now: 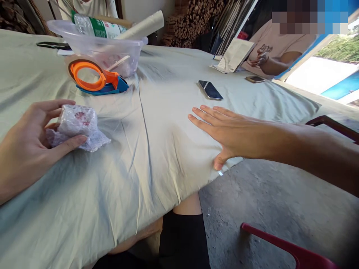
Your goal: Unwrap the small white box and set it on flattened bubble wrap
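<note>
On the left side of the table, my left hand (36, 138) grips a small block-shaped package in bubble wrap (78, 120), with red marks showing through the plastic. Its thumb presses the near side while the fingers reach round the far side. Loose wrap spreads out under the package. My right hand (214, 125) lies flat on the cloth near the table's front edge, fingers stretched and holding nothing. A small pale strip (220, 173) shows by its thumb. Behind my left hand stands an orange and blue tape dispenser (116, 83). Beyond my right hand rests a phone (210, 90).
A clear plastic basin (92, 46) holds a green-labelled bottle (102, 28) and a white roll (144, 24). At the far right are a propped white booklet (235, 54), another phone (254, 79) and a seated person (280, 45). A red chair (288, 246) stands below right.
</note>
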`<state>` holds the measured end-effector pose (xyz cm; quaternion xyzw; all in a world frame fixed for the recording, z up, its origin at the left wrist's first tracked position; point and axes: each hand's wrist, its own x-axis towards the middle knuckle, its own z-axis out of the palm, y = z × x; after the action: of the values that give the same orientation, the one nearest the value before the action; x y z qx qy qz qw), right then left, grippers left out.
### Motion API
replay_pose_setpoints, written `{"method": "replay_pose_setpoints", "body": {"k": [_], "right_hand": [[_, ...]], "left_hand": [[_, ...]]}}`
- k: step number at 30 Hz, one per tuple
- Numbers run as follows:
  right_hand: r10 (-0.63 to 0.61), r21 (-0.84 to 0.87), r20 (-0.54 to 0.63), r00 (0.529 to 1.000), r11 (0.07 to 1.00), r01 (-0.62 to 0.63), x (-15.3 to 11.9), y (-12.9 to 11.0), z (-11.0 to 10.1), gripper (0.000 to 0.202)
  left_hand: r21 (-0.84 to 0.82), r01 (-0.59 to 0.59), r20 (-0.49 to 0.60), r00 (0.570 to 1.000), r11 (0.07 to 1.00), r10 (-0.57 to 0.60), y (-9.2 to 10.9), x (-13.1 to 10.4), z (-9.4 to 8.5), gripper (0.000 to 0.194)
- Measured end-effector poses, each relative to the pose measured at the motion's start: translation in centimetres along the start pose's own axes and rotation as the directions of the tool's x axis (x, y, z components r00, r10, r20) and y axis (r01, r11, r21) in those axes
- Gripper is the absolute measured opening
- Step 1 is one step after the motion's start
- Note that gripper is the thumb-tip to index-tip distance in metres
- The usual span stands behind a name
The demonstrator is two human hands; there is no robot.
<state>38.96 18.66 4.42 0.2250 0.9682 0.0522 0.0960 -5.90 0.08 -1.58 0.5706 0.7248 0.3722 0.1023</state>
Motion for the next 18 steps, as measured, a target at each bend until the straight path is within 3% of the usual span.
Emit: {"method": "replay_pose_setpoints", "body": {"k": [4, 8, 10, 13, 16, 18], "right_hand": [[0.010, 0.156, 0.047, 0.999, 0.988, -0.017, 0.5, 0.1, -4.2, 0.128], [0.011, 0.282, -0.227, 0.974, 0.958, 0.055, 4.9, -1.8, -6.5, 0.074], [-0.010, 0.315, -0.437, 0.900, 0.935, 0.163, 8.1, -4.1, -6.4, 0.045], [-0.055, 0.247, -0.686, 0.725, 0.920, 0.303, 12.7, -8.4, -5.8, 0.031], [-0.152, 0.163, -0.777, 0.611, 0.889, 0.429, 16.1, -11.5, -4.6, 0.030], [-0.226, 0.092, -0.788, 0.572, 0.876, 0.473, 17.6, -12.3, -3.2, 0.031]], "left_hand": [[-0.110, 0.058, 0.002, 0.998, 0.992, -0.058, 1.9, -0.3, -0.1, 0.079], [-0.279, 0.071, 0.014, 0.997, 0.958, -0.070, 3.0, -0.3, -0.1, 0.090], [-0.347, 0.082, 0.031, 0.997, 0.934, -0.076, 3.1, -0.3, -0.1, 0.096], [-0.376, 0.072, 0.052, 0.997, 0.924, -0.057, 2.5, -0.3, 0.0, 0.095], [-0.384, -0.011, 0.029, 0.999, 0.923, 0.024, 1.6, -0.2, 0.2, 0.082], [-0.282, -0.089, -0.020, 0.996, 0.955, 0.087, 1.2, -0.2, 0.3, 0.070]]}}
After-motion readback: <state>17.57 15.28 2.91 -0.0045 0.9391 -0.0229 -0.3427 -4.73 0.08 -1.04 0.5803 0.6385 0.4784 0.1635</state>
